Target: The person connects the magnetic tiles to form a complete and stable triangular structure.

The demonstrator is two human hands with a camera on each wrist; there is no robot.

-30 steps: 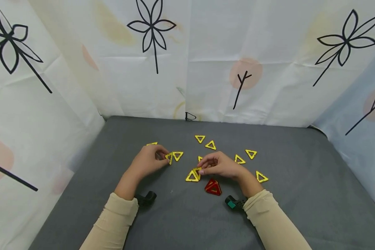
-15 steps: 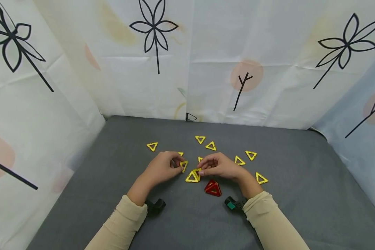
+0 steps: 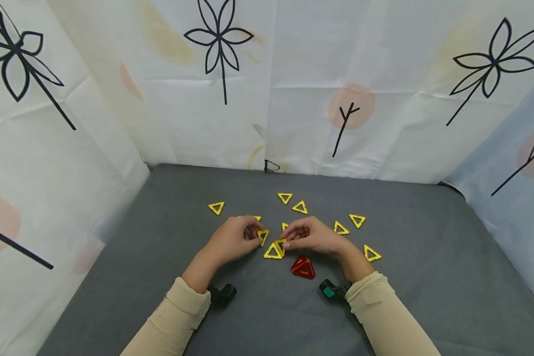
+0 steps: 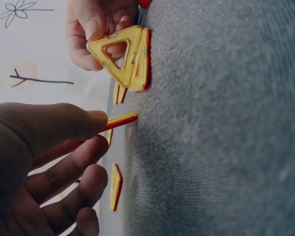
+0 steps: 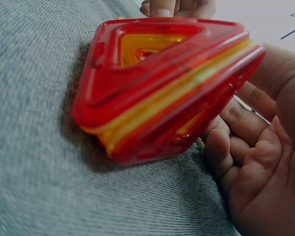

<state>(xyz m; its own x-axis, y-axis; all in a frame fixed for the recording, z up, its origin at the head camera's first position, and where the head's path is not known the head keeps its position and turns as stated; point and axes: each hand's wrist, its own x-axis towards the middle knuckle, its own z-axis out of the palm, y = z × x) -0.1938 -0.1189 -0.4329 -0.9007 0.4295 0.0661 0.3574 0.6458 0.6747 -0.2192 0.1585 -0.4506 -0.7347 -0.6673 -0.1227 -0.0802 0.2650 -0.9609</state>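
Observation:
In the left wrist view, my left hand (image 3: pixel 233 241) pinches a yellow triangular magnetic tile (image 4: pixel 122 119) between thumb and forefinger, edge-on to the camera and just above the cloth. Its other fingers are loosely bent. My right hand (image 3: pixel 317 238) holds a second yellow triangular tile (image 4: pixel 132 56) tilted up, its edge against a third yellow tile (image 3: pixel 273 257) that lies on the table. The held tile in the left hand is a short gap away from this pair. Nearer me, a red pyramid (image 5: pixel 147 93) of joined triangular tiles stands beside the right hand, hiding that hand's fingertips in the right wrist view.
Several loose yellow triangular tiles lie around: one at the far left (image 3: pixel 216 213), two at the back, others at the right (image 3: pixel 372 258). Two are partly hidden behind my hands. A grey cloth (image 3: pixel 267 316) covers the table, with a patterned curtain (image 3: pixel 302 59) behind.
My left hand has moved right and slightly toward me with its tile, closer to the pair at the right hand, and is nearly still over the last half second. The right hand stays put.

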